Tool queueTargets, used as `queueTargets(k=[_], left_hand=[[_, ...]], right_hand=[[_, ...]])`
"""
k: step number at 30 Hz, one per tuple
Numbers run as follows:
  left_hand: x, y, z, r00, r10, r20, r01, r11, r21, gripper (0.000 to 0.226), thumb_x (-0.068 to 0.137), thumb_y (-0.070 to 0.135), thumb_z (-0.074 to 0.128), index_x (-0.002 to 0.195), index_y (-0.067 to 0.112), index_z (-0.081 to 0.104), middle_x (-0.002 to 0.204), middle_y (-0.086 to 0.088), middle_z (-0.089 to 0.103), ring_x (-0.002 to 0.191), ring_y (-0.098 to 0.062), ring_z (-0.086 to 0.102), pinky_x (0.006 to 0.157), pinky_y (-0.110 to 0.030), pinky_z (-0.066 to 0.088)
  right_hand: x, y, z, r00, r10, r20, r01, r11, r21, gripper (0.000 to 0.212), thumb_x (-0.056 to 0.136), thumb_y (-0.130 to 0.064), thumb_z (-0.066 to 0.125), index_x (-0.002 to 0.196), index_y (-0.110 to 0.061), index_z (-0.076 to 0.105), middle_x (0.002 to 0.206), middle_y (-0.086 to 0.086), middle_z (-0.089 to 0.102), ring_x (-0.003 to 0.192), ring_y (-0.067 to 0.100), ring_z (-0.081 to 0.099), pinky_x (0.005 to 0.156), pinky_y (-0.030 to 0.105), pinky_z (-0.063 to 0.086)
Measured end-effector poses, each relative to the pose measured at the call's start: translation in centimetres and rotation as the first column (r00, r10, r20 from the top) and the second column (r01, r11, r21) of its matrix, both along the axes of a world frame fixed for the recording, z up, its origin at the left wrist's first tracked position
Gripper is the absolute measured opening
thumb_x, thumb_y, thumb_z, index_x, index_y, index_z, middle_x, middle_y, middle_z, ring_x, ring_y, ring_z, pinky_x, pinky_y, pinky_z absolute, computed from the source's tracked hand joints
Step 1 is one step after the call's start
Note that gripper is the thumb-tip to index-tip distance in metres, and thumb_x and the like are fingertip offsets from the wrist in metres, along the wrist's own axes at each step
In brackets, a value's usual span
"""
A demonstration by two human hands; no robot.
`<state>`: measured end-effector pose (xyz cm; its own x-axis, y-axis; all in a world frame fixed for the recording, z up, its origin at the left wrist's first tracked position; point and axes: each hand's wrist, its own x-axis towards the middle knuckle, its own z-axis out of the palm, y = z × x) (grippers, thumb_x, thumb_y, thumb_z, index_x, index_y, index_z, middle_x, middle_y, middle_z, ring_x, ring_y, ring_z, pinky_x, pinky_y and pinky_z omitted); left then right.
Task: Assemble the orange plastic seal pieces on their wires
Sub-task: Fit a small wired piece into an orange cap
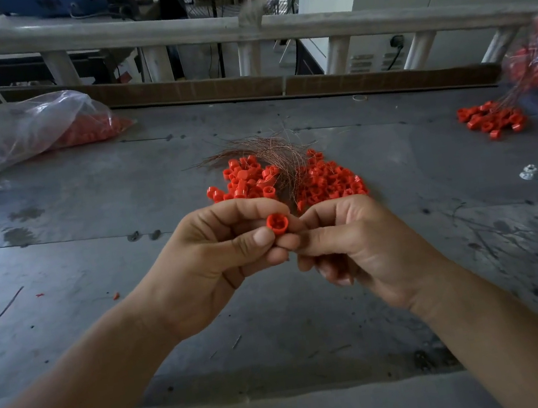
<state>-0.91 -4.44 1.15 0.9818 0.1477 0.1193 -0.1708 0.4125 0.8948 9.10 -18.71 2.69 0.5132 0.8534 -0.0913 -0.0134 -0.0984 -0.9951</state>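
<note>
Two hands meet above the middle of the worktop (91,228), each closed on one small seal piece (277,224). The left hand (213,260) pinches it between thumb and forefinger, its open end turned up. The right hand (353,247), fingers curled, nips it from the right side; whether a wire or a mating part sits inside that grip is hidden. This looks like the fitting step: one piece is picked and presented, not yet visibly on a wire. Next would likely come a fine threading or pressing move, needing steady alignment of a thin strand with a small opening. The piece is a short, smooth orange plastic cup with ribs inside. Beyond the hands lies a loose heap of pieces (250,180), with a sheaf of thin coppery wires (271,155) fanning toward the far edge. The worktop is dull grey, scuffed and stained. Near the right edge sits a wired cluster (491,120); at the far left corner, a crinkled clear bag (28,127) holds more orange parts.
</note>
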Motion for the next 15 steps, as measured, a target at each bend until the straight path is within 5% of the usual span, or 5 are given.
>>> queueTargets(k=[3, 6, 10, 15], left_hand=[[-0.1, 0.2, 0.1, 0.998, -0.039, 0.042, 0.042, 0.998, -0.053, 0.021, 0.064, 0.012, 0.071, 0.084, 0.012, 0.075, 0.082, -0.006, 0.073, 0.073, -0.010, 0.070, 0.063, -0.015, 0.054], [-0.3, 0.7, 0.2, 0.997, -0.065, 0.049, 0.070, 0.991, -0.115, 0.022, 0.063, 0.012, 0.073, 0.086, 0.013, 0.076, 0.083, -0.004, 0.073, 0.075, -0.009, 0.070, 0.063, -0.014, 0.053], [-0.6, 0.6, 0.4, 0.954, -0.284, 0.099, 0.298, 0.935, -0.190, 0.020, 0.077, 0.006, 0.068, 0.097, 0.008, 0.072, 0.092, -0.007, 0.072, 0.083, -0.011, 0.069, 0.069, -0.015, 0.054], [-0.7, 0.2, 0.2, 0.982, -0.187, -0.033, 0.183, 0.978, -0.103, 0.022, 0.064, 0.011, 0.074, 0.086, 0.009, 0.075, 0.084, -0.008, 0.073, 0.077, -0.013, 0.070, 0.063, -0.017, 0.054]], right_hand=[[0.8, -0.5, 0.9, 0.999, 0.036, 0.025, -0.035, 0.998, -0.043, 0.020, 0.060, -0.034, 0.068, 0.063, -0.015, 0.063, 0.055, 0.001, 0.063, 0.037, 0.007, 0.049, 0.034, 0.014, 0.034], [2.8, -1.5, 1.6, 0.985, -0.119, 0.123, 0.130, 0.988, -0.081, 0.030, 0.066, -0.039, 0.062, 0.068, -0.010, 0.062, 0.055, 0.003, 0.065, 0.039, 0.009, 0.053, 0.036, 0.016, 0.040], [5.7, -2.9, 1.0, 0.853, -0.351, 0.387, 0.411, 0.907, -0.085, 0.019, 0.082, -0.026, 0.063, 0.068, -0.013, 0.062, 0.053, -0.002, 0.065, 0.043, 0.005, 0.056, 0.040, 0.017, 0.045], [6.3, -1.9, -1.0, 0.667, -0.210, 0.715, 0.437, 0.887, -0.147, 0.017, 0.079, -0.019, 0.069, 0.064, -0.025, 0.062, 0.056, -0.014, 0.060, 0.050, -0.006, 0.053, 0.059, 0.011, 0.042]])
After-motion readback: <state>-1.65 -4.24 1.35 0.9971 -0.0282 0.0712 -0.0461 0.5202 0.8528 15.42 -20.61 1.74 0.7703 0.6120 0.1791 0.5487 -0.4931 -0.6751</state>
